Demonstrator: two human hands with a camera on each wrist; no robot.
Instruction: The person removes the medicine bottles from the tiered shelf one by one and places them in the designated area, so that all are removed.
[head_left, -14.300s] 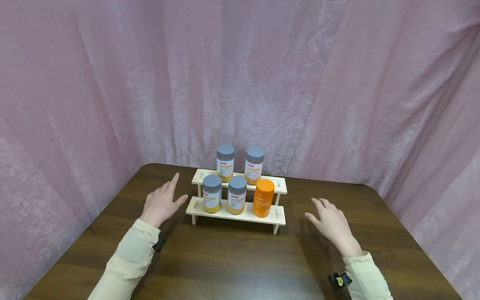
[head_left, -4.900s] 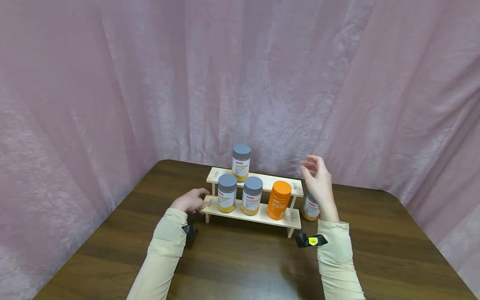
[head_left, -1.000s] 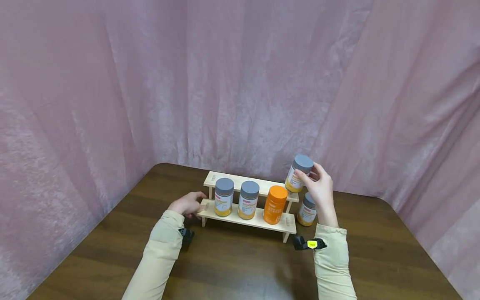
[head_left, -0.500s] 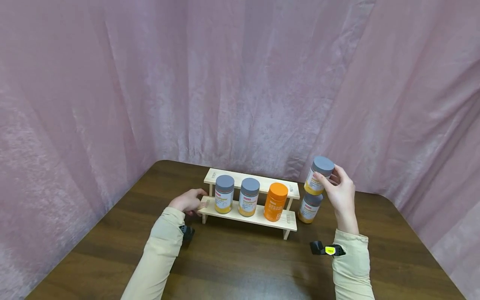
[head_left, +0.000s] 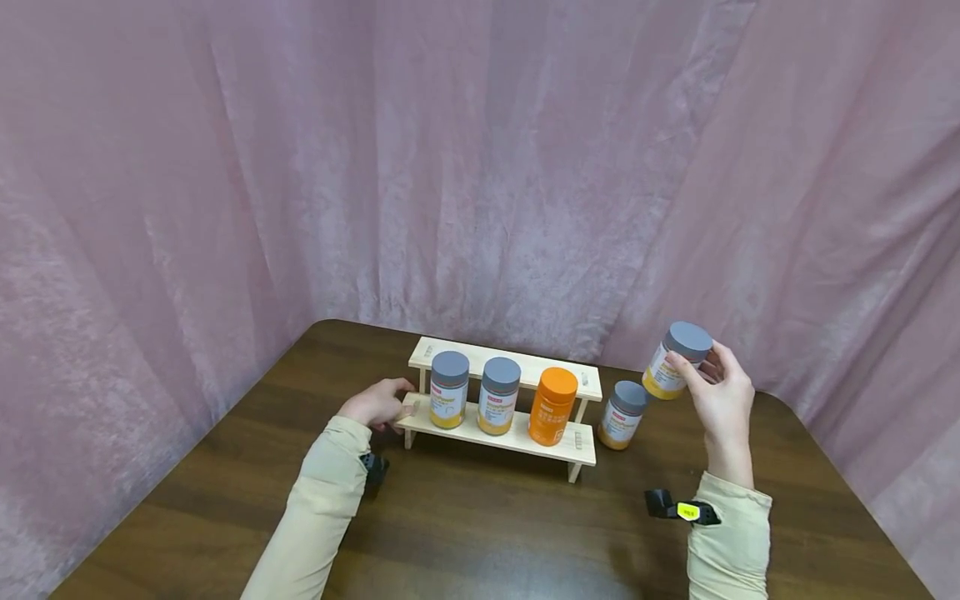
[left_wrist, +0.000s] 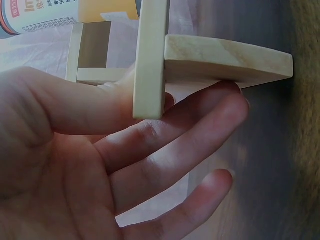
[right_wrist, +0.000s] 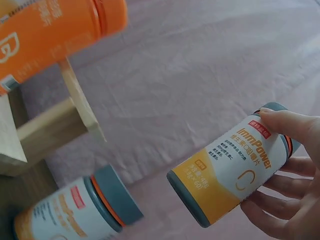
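My right hand (head_left: pixel 726 400) grips a grey-lidded supplement bottle (head_left: pixel 660 377) near its lid, thumb on one side and fingers on the other. The bottle tilts slightly in the air, label facing me; the right wrist view shows its white and yellow label (right_wrist: pixel 235 165) clearly. Below and left of it, a matching bottle (head_left: pixel 621 418) stands on the table. With my left hand (head_left: pixel 375 404) I pinch the left end of the wooden two-tier rack (head_left: pixel 581 450); in the left wrist view the thumb lies over the board (left_wrist: pixel 151 60) and fingers reach beneath.
Two more grey-lidded bottles, a left one (head_left: pixel 448 396) and a middle one (head_left: pixel 498 400), share the lower tier with an orange bottle (head_left: pixel 553 408). The upper tier (head_left: pixel 525 364) is bare. A pink curtain (head_left: pixel 480 167) hangs behind the brown table (head_left: pixel 465 533).
Both upper-tier bottles have left the rack: one stands on the table at its right, the other is in my right hand. Over the last second that hand moved right. My left hand stayed put.
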